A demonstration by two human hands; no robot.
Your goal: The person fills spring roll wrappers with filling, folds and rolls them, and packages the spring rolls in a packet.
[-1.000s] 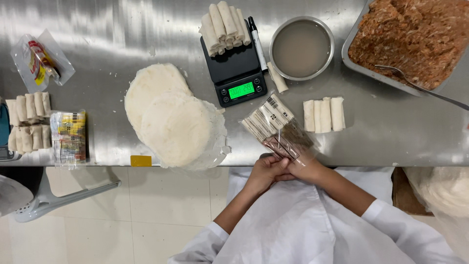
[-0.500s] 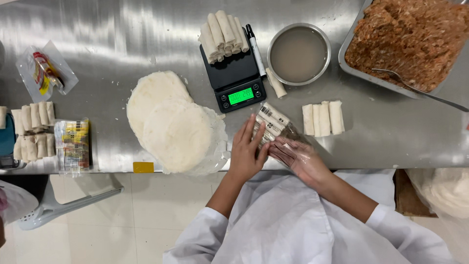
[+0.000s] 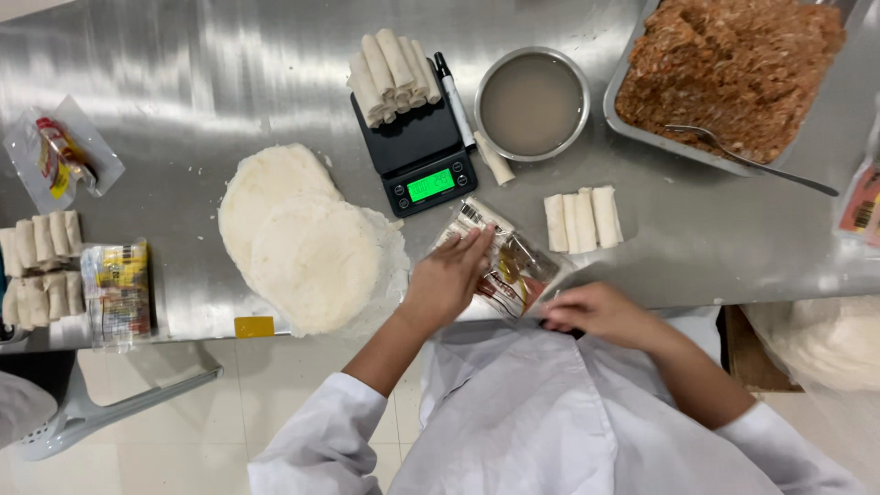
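Pressing, seemingly, left hand [image 3: 447,280] on packet [image 3: 510,266]

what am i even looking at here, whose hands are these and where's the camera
The camera sits on a person's head and looks straight down, so the white sleeves and both hands are the wearer's own. No machine is involved.

The left hand presses flat on a clear plastic packet of rolls at the edge of a steel table. The right hand grips that packet's near end.

Also on the table: a stack of round white wrappers, a black scale carrying finished rolls, a bowl of cloudy liquid, a tray of brown filling with a spoon, and three loose rolls.
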